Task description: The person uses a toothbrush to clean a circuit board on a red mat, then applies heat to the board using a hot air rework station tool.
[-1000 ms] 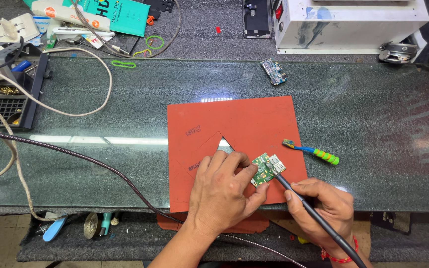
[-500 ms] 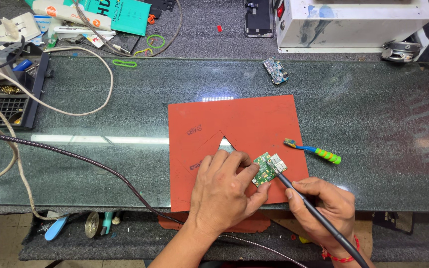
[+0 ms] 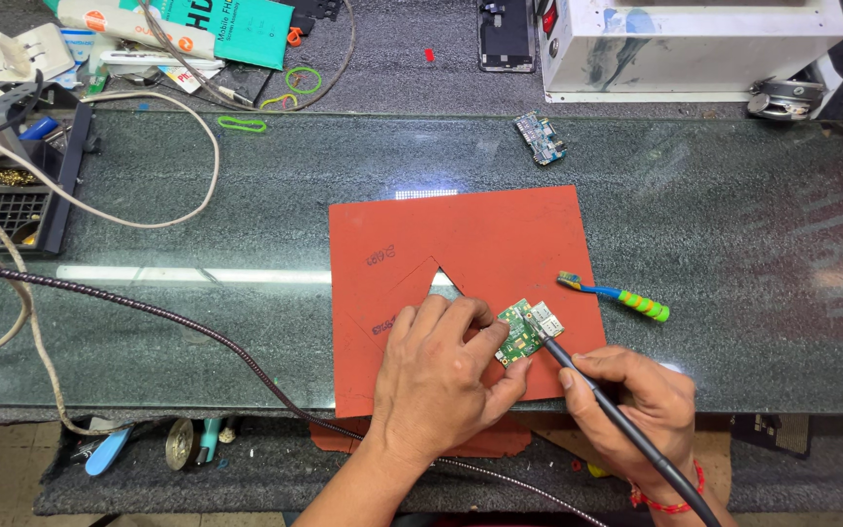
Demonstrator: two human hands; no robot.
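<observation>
A small green circuit board (image 3: 522, 332) lies on a red-orange work mat (image 3: 480, 244) on the glass-topped bench. My left hand (image 3: 436, 376) pinches the board between fingers and thumb and pins it to the mat. My right hand (image 3: 636, 405) grips a black soldering iron (image 3: 597, 395) like a pen; its tip touches the board's right end beside a metal connector. The iron's braided cable (image 3: 148, 312) runs off to the left across the glass.
A blue and green toothbrush (image 3: 617, 296) lies just right of the mat. A second small circuit board (image 3: 540, 138) sits farther back. A white machine (image 3: 685, 44), a phone (image 3: 505, 34), cables, rubber bands and packages crowd the back edge; a black tray (image 3: 12, 215) stands at the left.
</observation>
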